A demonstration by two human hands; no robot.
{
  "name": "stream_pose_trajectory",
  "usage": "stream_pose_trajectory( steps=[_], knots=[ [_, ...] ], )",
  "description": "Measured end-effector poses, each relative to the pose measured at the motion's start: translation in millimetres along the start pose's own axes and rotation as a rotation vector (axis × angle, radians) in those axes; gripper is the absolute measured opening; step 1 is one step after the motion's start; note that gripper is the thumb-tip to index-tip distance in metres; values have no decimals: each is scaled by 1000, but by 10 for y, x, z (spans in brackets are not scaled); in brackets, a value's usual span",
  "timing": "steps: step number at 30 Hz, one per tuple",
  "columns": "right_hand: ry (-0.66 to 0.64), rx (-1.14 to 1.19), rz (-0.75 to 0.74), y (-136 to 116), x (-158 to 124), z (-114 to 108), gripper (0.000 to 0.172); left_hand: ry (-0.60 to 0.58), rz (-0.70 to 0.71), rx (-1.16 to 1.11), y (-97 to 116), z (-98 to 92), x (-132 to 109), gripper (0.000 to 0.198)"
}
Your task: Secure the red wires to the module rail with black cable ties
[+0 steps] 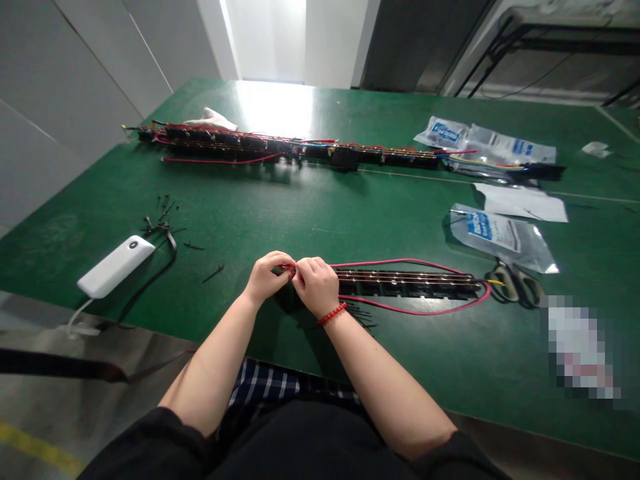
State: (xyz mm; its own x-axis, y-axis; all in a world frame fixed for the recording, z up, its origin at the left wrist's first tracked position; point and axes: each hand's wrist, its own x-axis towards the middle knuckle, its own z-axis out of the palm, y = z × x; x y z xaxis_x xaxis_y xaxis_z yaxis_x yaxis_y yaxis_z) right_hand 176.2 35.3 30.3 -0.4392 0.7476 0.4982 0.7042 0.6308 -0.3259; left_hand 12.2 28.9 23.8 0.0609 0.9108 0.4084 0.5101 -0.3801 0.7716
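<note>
Red wire point(285, 267), centre: likely limp; best pinched near end. Our left hand point(267, 277) holds it; right hand point(317, 287): grip unclear.

Beyond the glossy green rectangular bench point(320, 220), a tall white panel point(270, 40) glows; white glare washes the bench's far edge, soft shadows lie along its near edge, fine detail blurs slightly, and a blocky pixelated patch point(577, 343) masks its near-right part.

On our green worktop point(345, 213) we see a white device point(114, 270) at left, blue-labelled bags point(505, 237) and white paper point(523, 201) at right.
</note>
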Motion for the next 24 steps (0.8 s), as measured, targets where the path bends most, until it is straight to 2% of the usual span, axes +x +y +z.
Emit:
stream_pose_trajectory(
  steps=[17, 22, 24],
  knots=[
    [15, 93, 24, 15, -28, -21, 10, -21, -98, 42, -70, 18, -25, 19],
    [-13, 61, 29, -27, -16, -46, 9, -17, -182, -61, -70, 15, -24, 10],
    [-55, 42, 35, -44, -16, -46, 15, -15, -204, -109, -82, 13, -23, 10]
  ],
)
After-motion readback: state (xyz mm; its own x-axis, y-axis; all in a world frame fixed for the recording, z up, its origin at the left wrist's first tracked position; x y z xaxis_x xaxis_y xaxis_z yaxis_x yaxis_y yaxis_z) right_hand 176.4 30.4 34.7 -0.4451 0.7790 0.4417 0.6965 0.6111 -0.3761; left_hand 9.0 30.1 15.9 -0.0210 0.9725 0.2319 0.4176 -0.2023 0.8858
